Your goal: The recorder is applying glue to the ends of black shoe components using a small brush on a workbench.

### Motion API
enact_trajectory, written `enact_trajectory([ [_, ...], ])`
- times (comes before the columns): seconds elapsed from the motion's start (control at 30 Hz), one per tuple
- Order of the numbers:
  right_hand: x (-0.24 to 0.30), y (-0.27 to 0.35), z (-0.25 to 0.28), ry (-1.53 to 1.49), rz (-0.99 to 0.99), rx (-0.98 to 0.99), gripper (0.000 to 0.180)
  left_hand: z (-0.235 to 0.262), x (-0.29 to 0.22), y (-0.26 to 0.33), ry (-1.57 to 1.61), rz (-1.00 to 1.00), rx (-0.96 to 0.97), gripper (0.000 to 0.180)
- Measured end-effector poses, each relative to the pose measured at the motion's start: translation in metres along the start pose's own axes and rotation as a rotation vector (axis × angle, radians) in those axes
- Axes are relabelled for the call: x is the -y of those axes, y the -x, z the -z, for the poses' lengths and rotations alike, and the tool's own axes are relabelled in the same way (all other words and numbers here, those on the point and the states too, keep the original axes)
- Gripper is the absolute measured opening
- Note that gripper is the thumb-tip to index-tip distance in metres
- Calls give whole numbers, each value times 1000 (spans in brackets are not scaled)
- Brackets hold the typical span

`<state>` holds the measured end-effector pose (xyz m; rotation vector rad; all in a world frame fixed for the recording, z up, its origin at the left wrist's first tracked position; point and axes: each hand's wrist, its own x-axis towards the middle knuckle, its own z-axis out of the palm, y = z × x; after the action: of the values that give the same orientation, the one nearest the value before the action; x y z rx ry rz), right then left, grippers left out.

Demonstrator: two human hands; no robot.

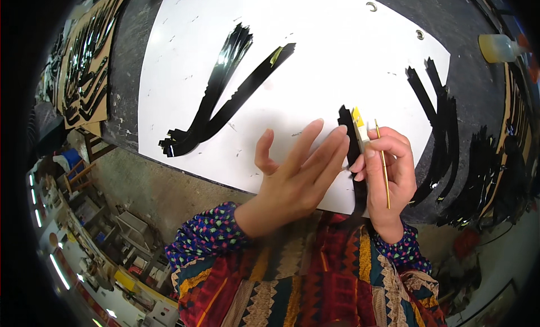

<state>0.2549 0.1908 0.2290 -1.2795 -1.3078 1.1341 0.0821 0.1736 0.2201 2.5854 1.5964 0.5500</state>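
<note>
My left hand (304, 172) is spread out above the white sheet (315, 51), fingers stretched and apart, holding nothing. Its fingertips reach the edge of a long black strip (352, 147) with a jagged end, though I cannot tell whether they touch it. Beside that strip, my right hand (394, 178) is closed around a thin golden stick (385, 178) with a pointed end, like a fine brush. Between its fingertips is also a flat pale piece with a yellow end (358, 116); its exact kind is unclear. The strip's lower part runs down toward my lap.
Two bundles of glossy black strips (219, 79) lie at the sheet's left. More black strips (441, 119) lie at right, overhanging the table edge. A bottle of yellowish liquid (498, 48) stands far right. Brown boards with black pieces (84, 74) sit far left.
</note>
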Motion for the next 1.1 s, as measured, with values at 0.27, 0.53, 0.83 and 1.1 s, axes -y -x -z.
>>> enact_trajectory([
  [0.27, -1, 6, 2, -46, -31, -5, 11, 2, 17, -7, 22, -30, 47, 37],
  [0.53, 0, 3, -3, 172, 26, 41, 16, 1, 20, -9, 99, -14, 81, 40],
  [0.83, 2, 3, -6, 245, 35, 49, 19, -3, 21, -9, 85, -35, 105, 34],
  [1.1, 8, 4, -4, 547, 237, 101, 25, -2, 23, -10, 74, -20, 108, 41],
])
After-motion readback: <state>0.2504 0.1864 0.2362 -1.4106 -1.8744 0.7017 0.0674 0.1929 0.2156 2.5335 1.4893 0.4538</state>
